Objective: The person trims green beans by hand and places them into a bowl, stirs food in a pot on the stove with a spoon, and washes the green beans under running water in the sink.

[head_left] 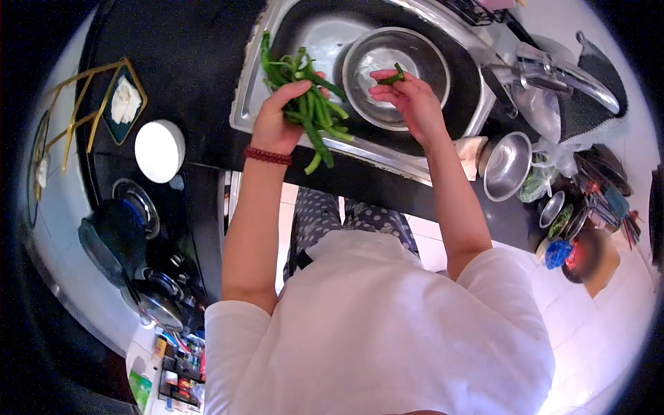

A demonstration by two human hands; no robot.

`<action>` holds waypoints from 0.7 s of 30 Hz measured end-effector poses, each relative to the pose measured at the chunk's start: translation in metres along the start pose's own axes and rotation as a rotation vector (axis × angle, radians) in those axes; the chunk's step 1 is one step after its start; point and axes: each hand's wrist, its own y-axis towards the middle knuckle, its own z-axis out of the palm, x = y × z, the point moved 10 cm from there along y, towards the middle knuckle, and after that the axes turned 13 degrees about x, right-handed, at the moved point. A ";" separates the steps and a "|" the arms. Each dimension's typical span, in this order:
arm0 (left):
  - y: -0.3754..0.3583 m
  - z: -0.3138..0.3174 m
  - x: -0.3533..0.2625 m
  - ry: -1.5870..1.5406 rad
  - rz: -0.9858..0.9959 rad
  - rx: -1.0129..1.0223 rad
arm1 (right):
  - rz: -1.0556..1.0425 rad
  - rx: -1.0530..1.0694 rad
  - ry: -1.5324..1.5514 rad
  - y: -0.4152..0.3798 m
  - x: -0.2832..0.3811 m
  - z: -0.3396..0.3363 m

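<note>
My left hand (280, 116), with a dark red bracelet at its wrist, is closed around a bunch of long, thin green vegetables (311, 111). Their exact kind is hard to tell; they look like green beans or slim peppers. The bunch sticks out over the near-left rim of the sink (242, 104). Between the fingers of my right hand (415, 100) is a short green vegetable piece (393, 77). That hand is above a round metal bowl (432, 62) standing in the sink. The bowl's shiny inside shows below the fingers.
A tap (567, 81) reaches from the right. Beside the sink stands a smaller metal bowl (508, 166), near bagged greens (536, 181). On the left are a white bowl (160, 151), a gold-framed rack (90, 111) and a stove with a dark pan (114, 238).
</note>
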 end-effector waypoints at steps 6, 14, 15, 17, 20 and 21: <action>0.021 0.023 0.045 -0.137 -0.054 0.110 | -0.006 -0.111 -0.171 -0.010 0.016 0.022; 0.043 0.051 0.096 -0.040 0.139 -0.004 | -0.024 -0.135 -1.440 -0.053 0.062 0.015; 0.041 0.053 0.099 -0.100 0.155 -0.020 | -0.110 -0.157 -1.447 -0.053 0.061 0.021; 0.042 0.049 0.104 -0.107 0.134 -0.027 | 0.054 -0.168 -1.597 -0.049 0.060 0.023; 0.045 0.036 0.098 -0.083 0.205 -0.022 | 0.151 -0.126 -1.620 -0.040 0.052 0.024; 0.043 0.031 0.093 -0.037 0.223 -0.027 | 0.176 -0.119 -1.574 -0.039 0.047 0.014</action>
